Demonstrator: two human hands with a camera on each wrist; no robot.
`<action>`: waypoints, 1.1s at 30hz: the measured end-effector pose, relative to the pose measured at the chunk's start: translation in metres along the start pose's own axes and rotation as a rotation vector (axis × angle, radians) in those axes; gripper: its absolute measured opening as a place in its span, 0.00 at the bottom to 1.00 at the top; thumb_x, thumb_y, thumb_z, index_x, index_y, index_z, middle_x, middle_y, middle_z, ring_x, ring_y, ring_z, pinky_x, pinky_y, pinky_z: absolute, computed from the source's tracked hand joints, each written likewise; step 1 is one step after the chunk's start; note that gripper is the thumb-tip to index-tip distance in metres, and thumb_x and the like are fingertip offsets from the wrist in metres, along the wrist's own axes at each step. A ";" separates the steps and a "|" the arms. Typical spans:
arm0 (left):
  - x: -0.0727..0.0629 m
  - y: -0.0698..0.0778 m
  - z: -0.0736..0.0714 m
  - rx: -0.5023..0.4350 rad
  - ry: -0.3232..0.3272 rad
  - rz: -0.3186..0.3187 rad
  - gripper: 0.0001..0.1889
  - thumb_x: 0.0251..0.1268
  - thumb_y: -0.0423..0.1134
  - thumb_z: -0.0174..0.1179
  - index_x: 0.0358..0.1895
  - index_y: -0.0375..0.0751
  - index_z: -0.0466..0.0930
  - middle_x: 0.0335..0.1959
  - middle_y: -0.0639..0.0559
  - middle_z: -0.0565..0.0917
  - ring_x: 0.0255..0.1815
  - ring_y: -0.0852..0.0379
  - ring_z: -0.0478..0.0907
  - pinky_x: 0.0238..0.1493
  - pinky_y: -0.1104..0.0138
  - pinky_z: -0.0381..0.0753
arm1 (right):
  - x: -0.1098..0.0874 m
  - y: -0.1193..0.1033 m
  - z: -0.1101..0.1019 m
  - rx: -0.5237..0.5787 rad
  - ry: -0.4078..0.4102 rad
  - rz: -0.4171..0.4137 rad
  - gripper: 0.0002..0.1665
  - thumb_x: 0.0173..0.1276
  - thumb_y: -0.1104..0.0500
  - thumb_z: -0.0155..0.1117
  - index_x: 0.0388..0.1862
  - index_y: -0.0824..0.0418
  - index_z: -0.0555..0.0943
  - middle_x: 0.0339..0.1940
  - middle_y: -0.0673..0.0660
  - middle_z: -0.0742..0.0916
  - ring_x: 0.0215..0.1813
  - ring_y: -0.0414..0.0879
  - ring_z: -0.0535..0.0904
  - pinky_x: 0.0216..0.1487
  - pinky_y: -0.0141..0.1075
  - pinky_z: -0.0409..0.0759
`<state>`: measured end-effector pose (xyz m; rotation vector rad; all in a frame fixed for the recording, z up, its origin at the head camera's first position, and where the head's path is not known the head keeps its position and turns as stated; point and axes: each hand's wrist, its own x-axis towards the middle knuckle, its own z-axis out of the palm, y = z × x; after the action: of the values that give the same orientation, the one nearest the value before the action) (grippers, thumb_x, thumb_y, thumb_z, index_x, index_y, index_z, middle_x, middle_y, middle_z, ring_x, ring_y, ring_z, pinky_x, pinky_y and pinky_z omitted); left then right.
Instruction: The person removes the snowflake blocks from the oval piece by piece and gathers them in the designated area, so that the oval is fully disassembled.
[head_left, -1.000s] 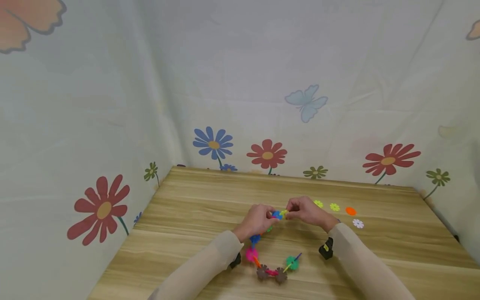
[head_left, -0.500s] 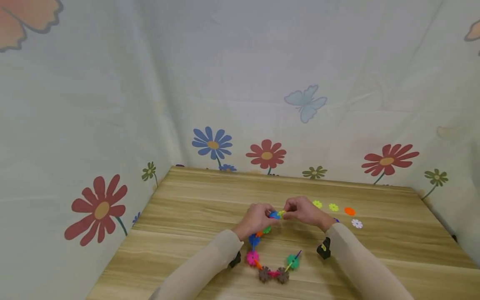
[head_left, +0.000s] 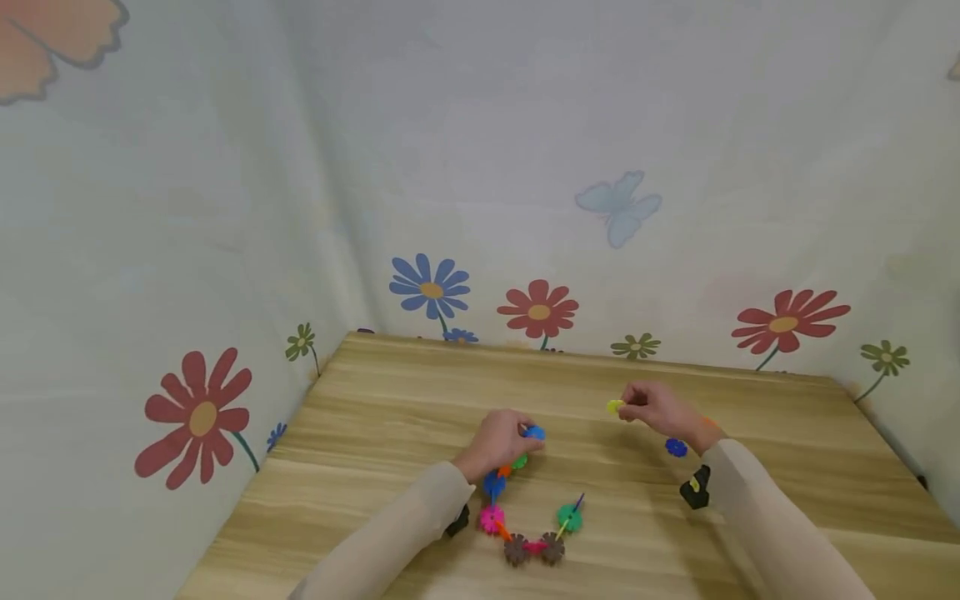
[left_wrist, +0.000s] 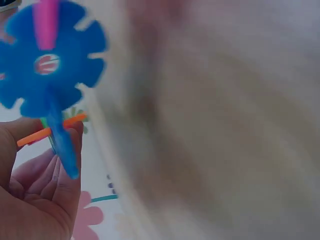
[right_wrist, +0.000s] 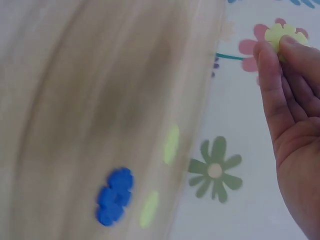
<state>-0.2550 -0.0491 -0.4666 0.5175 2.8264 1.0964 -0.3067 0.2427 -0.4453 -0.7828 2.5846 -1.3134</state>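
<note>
The left hand [head_left: 495, 442] pinches the far end of a chain of multicoloured, notched plastic discs [head_left: 492, 525]. The right hand [head_left: 663, 410] pinches a yellow, flower-shaped plastic disc [head_left: 615, 407], raised off the wood-grain tabletop [head_left: 420, 375] and well apart from the chain. For clean slotting, I'd keep the chain's end steady and meet notch with notch — faces crossed, pressure even. The yellow disc juts leftward from the fingertips; being round, it has no long axis. The chain curves — its length running toward the person, then round to a green disc [head_left: 570, 517].
</note>
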 end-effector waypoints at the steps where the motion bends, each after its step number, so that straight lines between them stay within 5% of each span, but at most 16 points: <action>1: 0.001 0.000 -0.001 -0.014 -0.006 0.000 0.17 0.56 0.44 0.69 0.45 0.39 0.85 0.34 0.53 0.86 0.30 0.64 0.80 0.30 0.71 0.78 | -0.001 0.000 -0.005 -0.003 0.005 -0.007 0.05 0.66 0.66 0.62 0.31 0.67 0.76 0.31 0.63 0.85 0.35 0.59 0.81 0.38 0.50 0.79; 13: -0.004 -0.004 -0.013 -0.071 -0.052 0.018 0.23 0.56 0.42 0.69 0.53 0.36 0.80 0.42 0.49 0.84 0.41 0.56 0.80 0.38 0.66 0.79 | -0.030 0.021 -0.042 0.003 0.078 0.058 0.05 0.65 0.66 0.63 0.34 0.70 0.77 0.31 0.59 0.83 0.37 0.62 0.81 0.40 0.50 0.79; 22: -0.007 -0.009 -0.011 -0.080 -0.056 0.028 0.21 0.55 0.38 0.69 0.52 0.34 0.80 0.40 0.48 0.83 0.39 0.57 0.79 0.38 0.66 0.78 | -0.051 0.031 -0.060 -0.053 0.085 0.114 0.11 0.68 0.61 0.61 0.40 0.69 0.81 0.33 0.62 0.85 0.38 0.60 0.81 0.39 0.48 0.80; 26: -0.008 -0.009 -0.009 -0.122 -0.080 0.012 0.21 0.56 0.36 0.68 0.53 0.35 0.79 0.41 0.49 0.82 0.41 0.55 0.78 0.39 0.65 0.78 | -0.060 0.035 -0.063 -0.097 0.086 0.134 0.12 0.68 0.61 0.61 0.40 0.70 0.82 0.32 0.64 0.84 0.33 0.57 0.81 0.34 0.45 0.80; 33: -0.007 -0.008 -0.007 -0.130 -0.093 -0.009 0.21 0.57 0.35 0.66 0.55 0.35 0.78 0.42 0.50 0.81 0.42 0.56 0.77 0.40 0.65 0.78 | -0.056 0.041 -0.054 -0.173 0.048 0.193 0.15 0.65 0.56 0.65 0.43 0.67 0.79 0.30 0.55 0.83 0.31 0.47 0.78 0.31 0.38 0.78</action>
<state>-0.2517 -0.0612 -0.4671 0.5302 2.6542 1.2119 -0.2937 0.3293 -0.4502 -0.5138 2.7581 -1.0787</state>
